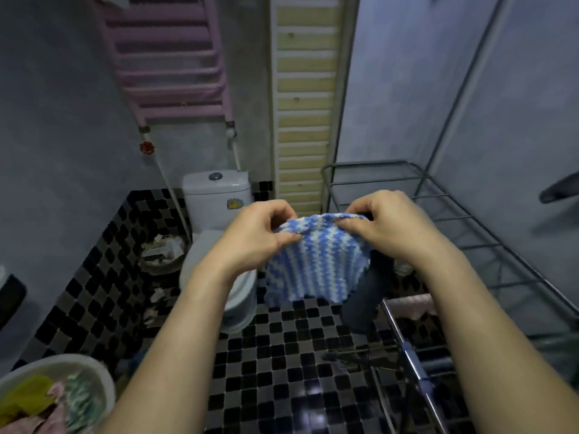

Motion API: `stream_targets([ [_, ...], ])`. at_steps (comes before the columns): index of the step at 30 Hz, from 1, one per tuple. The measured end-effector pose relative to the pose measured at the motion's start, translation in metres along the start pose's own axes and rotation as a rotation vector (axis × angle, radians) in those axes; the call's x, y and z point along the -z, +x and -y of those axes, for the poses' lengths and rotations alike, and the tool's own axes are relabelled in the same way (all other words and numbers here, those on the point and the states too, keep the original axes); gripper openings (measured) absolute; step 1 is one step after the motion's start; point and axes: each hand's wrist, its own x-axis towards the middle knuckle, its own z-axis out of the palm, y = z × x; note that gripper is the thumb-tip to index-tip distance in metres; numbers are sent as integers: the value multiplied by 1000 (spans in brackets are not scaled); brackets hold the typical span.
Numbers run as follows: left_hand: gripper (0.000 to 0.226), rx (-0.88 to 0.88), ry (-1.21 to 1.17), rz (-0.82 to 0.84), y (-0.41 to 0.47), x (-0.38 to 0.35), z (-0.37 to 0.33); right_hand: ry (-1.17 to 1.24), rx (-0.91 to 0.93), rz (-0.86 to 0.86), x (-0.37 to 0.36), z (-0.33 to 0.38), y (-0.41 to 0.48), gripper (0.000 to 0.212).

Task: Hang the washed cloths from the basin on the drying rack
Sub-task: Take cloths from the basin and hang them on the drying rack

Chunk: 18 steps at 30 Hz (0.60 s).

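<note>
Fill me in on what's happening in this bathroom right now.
A person holds a blue-and-white striped cloth up by its top edge, with the left hand and right hand each pinching one side. It is spread out in the air beside the metal drying rack, not on a rail yet. A dark cloth and a pink one hang on the rack. More washed cloths lie in the white basin at lower left.
</note>
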Motion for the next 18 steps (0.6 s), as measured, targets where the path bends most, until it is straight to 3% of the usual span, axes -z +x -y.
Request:
stream_targets([
  [4, 28, -43, -66, -48, 53, -16, 10, -174, -86, 8, 18, -39, 36, 29],
  [7, 22, -74, -102, -43, 97, -24, 22, -236, -152, 79, 26, -61, 63, 21],
  [10, 18, -102, -164, -68, 151, -31, 31, -256, -243, 86, 32, -90, 103, 28],
  [12, 20, -117, -203, -90, 177, -37, 35, -178, -284, 49, 34, -111, 124, 26],
  [16, 16, -120, -207, -79, 233, -49, 45, 293, -385, -169, 25, -146, 163, 16],
  [18, 13, -112, -221, -39, 260, -60, 50, 395, -454, -256, 19, -164, 184, 17],
])
